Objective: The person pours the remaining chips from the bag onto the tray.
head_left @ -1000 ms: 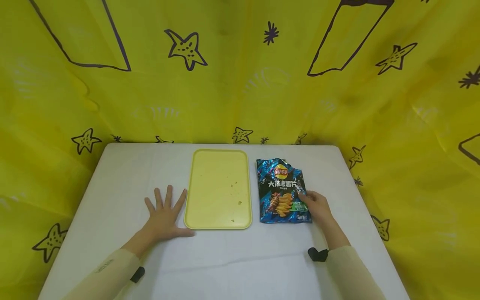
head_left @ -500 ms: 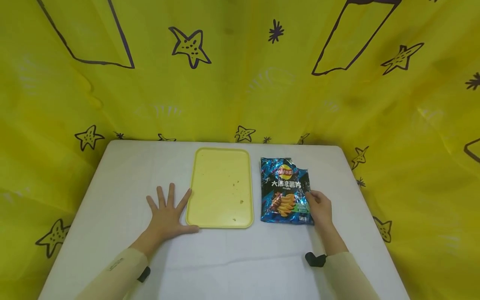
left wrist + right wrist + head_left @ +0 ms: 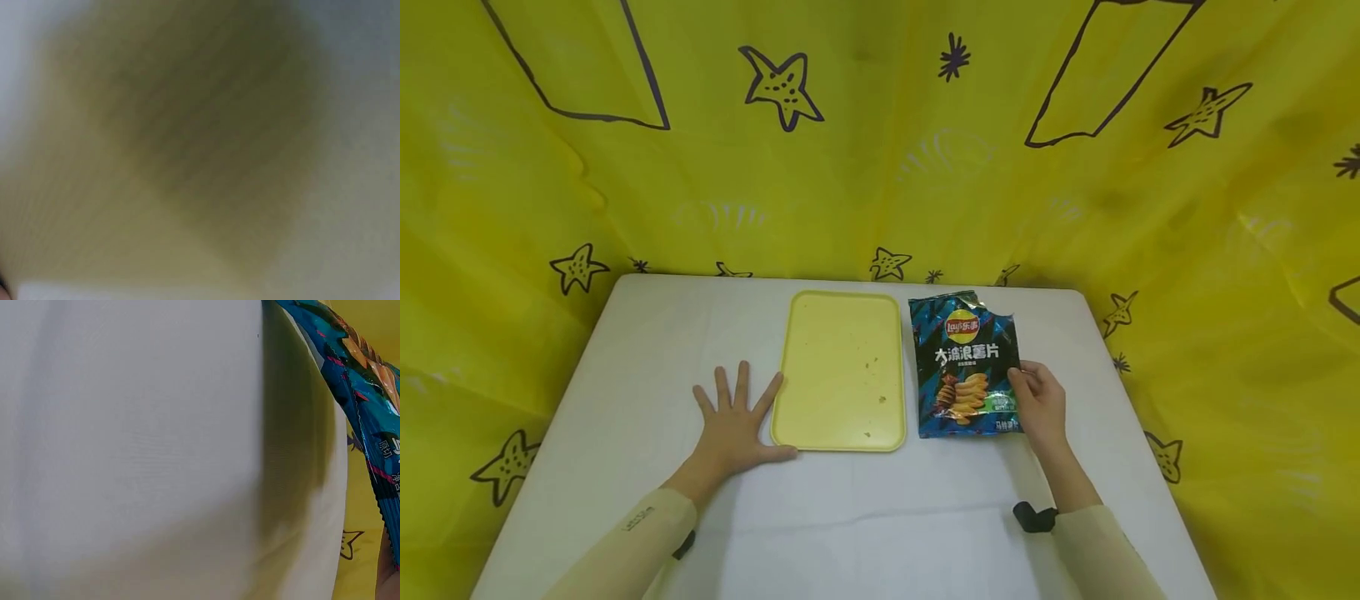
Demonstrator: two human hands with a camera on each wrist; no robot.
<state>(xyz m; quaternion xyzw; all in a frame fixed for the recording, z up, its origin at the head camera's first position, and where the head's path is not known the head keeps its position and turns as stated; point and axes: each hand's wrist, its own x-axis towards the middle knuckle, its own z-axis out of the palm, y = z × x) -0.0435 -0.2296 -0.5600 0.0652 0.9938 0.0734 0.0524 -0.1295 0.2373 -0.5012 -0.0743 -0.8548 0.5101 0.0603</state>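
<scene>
A blue and black Lay's potato chip bag (image 3: pixel 962 354), its upper right corner torn away, is held by my right hand (image 3: pixel 1042 408). The thumb and fingers pinch its right edge. In the right wrist view the bag (image 3: pixel 369 400) stands raised off the white cloth, with only a sliver of the hand showing. My left hand (image 3: pixel 730 437) lies on the table with fingers spread wide, its index fingertip and thumb at the near left corner of a yellow tray (image 3: pixel 820 417). Only blurred sleeve-coloured fabric fills most of the left wrist view.
Several brown crumbs (image 3: pixel 882 398) dot the right half of the tray. White cloth covers the table (image 3: pixel 850 533), and a yellow curtain (image 3: pixel 850 167) with drawn starfish hangs close behind it and along both sides.
My right hand has lifted the chip bag, which now stands a bit higher and slightly further left, closer to the tray. The left hand keeps its place by the tray.
</scene>
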